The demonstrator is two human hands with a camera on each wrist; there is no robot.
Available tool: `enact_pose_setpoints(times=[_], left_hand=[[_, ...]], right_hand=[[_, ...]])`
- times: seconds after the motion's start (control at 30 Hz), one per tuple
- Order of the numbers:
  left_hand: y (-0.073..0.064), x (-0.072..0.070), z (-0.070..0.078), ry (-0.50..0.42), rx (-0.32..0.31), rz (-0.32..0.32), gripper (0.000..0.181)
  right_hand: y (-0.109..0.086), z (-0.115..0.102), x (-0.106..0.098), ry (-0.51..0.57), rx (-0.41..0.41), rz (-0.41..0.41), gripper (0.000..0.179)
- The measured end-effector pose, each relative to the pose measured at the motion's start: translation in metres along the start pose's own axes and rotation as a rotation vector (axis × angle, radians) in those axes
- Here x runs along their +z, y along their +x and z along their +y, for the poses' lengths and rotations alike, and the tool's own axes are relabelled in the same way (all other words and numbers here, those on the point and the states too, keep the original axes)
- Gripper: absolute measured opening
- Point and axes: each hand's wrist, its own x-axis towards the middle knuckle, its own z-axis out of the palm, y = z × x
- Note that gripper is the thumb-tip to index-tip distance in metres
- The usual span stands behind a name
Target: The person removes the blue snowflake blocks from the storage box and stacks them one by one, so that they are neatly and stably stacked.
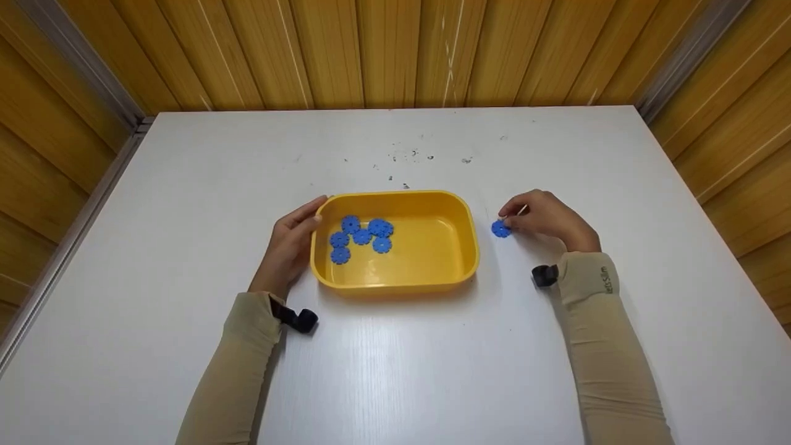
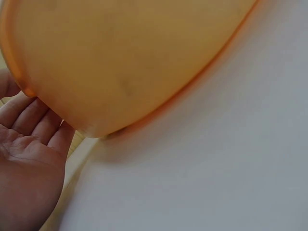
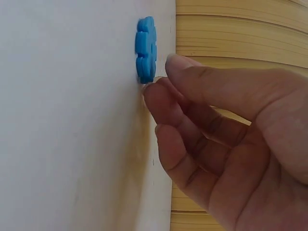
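Yellow bin point(image 1: 395, 287) is gripped at its left end by left hand point(image 1: 285, 246), apparently for steadiness | notched blue discs point(image 1: 362, 237) are gathered inside | lone blue disc point(image 1: 500, 229) is laid flat on bench point(image 1: 432, 371), right of bin; right hand point(image 1: 549, 217) is held at its edge, thumb and fingers parted

Left wrist: yellow tub point(image 2: 125, 57), left hand point(image 2: 30, 154) cropped | right wrist: right hand point(image 3: 238, 154) cropped | head: overlapped blue discs point(image 1: 380, 228) partly hidden
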Motion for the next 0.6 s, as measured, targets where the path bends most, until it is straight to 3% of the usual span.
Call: enact_pose_setpoints(times=[0.17,0.6], left_hand=[[0.0,0.0,0.001,0.001,0.0,0.005,0.045],[0.001,0.0,0.0,0.018,-0.005,0.012,0.044]], right_hand=[[-0.002,-0.007,-0.003,0.011,0.016,0.022,0.027],[-0.009,-0.04,-0.011,-0.007,-0.148,0.104,0.025]])
